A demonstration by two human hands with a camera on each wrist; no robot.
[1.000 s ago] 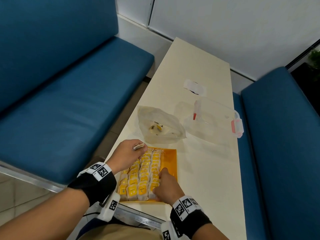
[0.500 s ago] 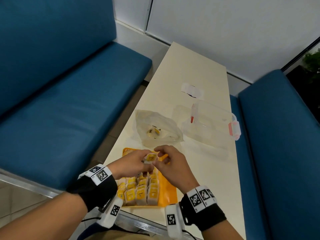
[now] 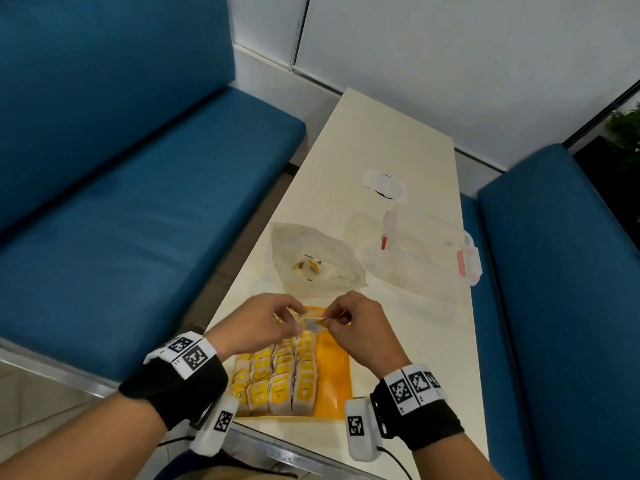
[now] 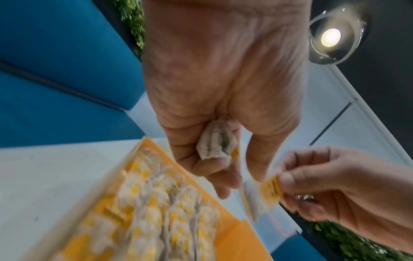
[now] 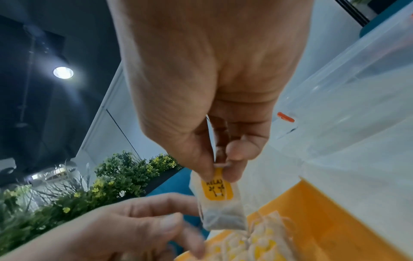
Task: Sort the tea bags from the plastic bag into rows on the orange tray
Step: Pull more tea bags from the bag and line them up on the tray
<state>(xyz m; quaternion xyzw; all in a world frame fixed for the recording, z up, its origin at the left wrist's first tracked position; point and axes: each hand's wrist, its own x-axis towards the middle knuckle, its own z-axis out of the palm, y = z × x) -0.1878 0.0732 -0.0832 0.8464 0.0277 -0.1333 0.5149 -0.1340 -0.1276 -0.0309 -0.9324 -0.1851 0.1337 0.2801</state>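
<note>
Both hands have come up off the rows since a second ago and now meet low in the centre of the head view, above the far end of the orange tray (image 3: 333,372). Right hand (image 3: 356,332) pinches a tea bag (image 5: 220,203) by its yellow tag between thumb and forefinger, the other fingers curled; in the right wrist view the bag hangs with its long axis running down the frame, tag end up at the fingertips, pouch end pointing down toward the tray. Left hand (image 3: 258,327) is curled too, gripping a second tea bag (image 4: 215,139) in its palm, pouch bunched up, long axis running roughly top to bottom in the left wrist view. Below the hands, sorted tea bags (image 3: 277,379) fill the left part of the tray in rows running away from the camera, an orange strip bare at the right. Just beyond the tray, centre frame, lies the plastic bag (image 3: 313,261) with a few bags inside; a clear lidded box (image 3: 424,247) stands to its right on the cream table (image 3: 408,341).
</note>
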